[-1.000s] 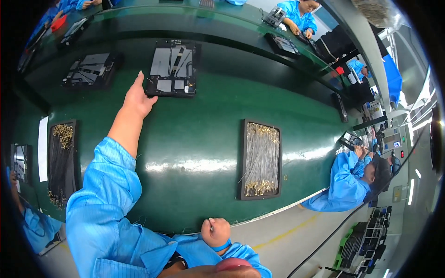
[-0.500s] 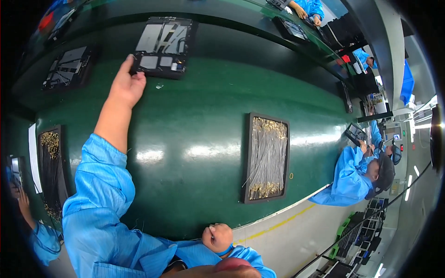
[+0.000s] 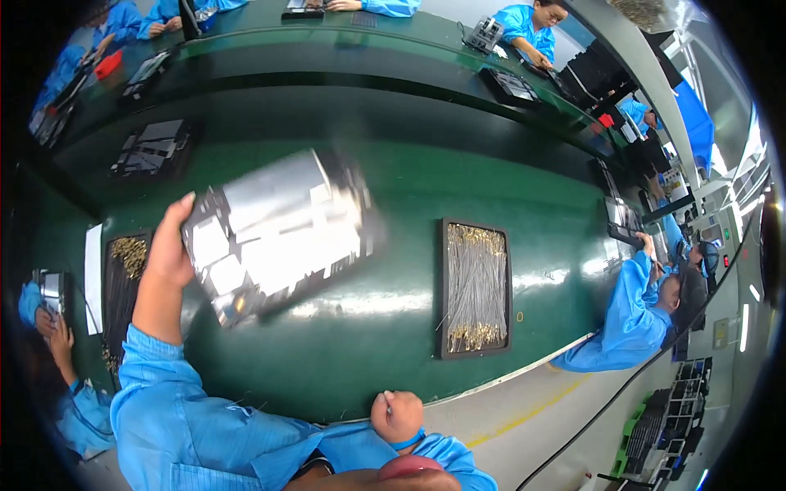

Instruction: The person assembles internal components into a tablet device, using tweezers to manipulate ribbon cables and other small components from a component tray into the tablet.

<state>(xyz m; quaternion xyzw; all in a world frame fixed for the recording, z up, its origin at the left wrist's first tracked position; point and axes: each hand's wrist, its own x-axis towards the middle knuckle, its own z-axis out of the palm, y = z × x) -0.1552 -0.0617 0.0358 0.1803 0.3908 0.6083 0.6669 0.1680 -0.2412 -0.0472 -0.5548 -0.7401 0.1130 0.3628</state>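
My left hand (image 3: 170,254) grips the left edge of an opened tablet (image 3: 282,233), a dark frame with silvery-white panels inside. It is lifted above the green bench and tilted, and its right end is smeared by motion. Close to the bench's front edge, my right hand (image 3: 398,417) is curled into a fist; whatever its fingers may hold is too small to make out. Right of the tablet lies a black tray (image 3: 443,286) filled with thin grey cables (image 3: 476,282) with gold-coloured ends.
Another opened tablet (image 3: 151,149) lies at the back left. Dark cables with gold ends (image 3: 128,255) and a white strip (image 3: 93,278) are at the left. A raised shelf (image 3: 327,82) runs along the back. Co-workers in blue sit left, right (image 3: 622,319) and across.
My left hand has picked the tablet up off the back of the bench and brought it nearer, turning and tilting it. My right fist stays near the front edge. The view has shifted somewhat.
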